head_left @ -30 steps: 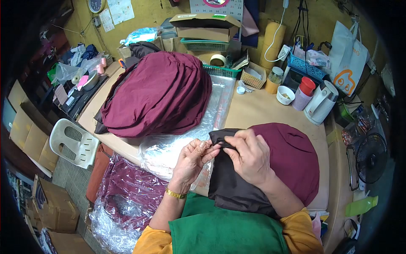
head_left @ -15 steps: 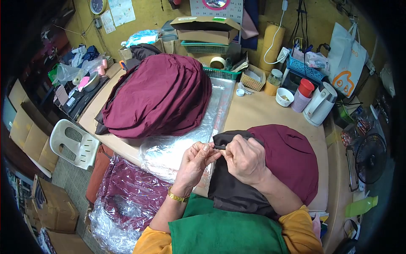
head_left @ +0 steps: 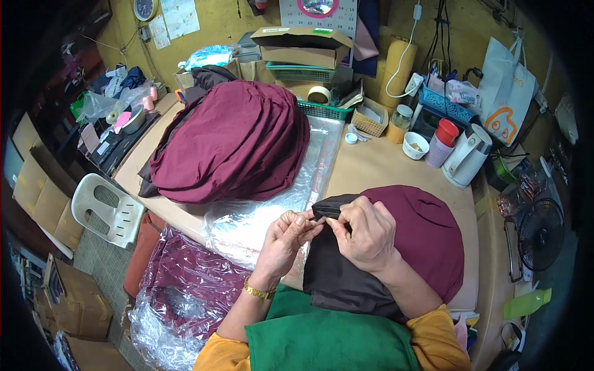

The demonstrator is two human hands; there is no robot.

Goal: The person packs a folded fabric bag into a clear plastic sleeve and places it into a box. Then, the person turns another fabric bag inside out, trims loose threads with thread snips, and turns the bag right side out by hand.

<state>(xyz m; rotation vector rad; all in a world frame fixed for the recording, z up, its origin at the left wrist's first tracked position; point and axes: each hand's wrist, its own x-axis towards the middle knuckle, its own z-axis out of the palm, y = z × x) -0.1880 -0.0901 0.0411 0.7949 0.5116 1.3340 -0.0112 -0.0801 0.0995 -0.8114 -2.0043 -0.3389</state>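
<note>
A maroon and dark fabric piece (head_left: pixel 421 241) lies in front of me, its dark part (head_left: pixel 346 278) spread toward my green apron. My left hand (head_left: pixel 288 241) pinches the tip of a dark folded edge (head_left: pixel 325 209) between thumb and fingers. Close beside it, my right hand (head_left: pixel 366 235) has curled fingers, with thumb and forefinger pinched at the same edge. Whether something small sits between the fingertips is too fine to tell. A big heap of maroon fabric (head_left: pixel 229 142) rests farther back on the left.
Clear plastic bags (head_left: pixel 247 229) lie flat under the heap's front. Plastic-wrapped maroon fabric (head_left: pixel 192 284) sits at lower left, near a white chair (head_left: pixel 111 210). Along the back right stand a kettle (head_left: pixel 469 154), a red-lidded cup (head_left: pixel 442 143), a white bowl (head_left: pixel 415 146) and a basket (head_left: pixel 370 117).
My right hand has shifted slightly right and its fingers have rolled off the top of the dark edge, so more of the fold shows. My left hand stays nearly in place.
</note>
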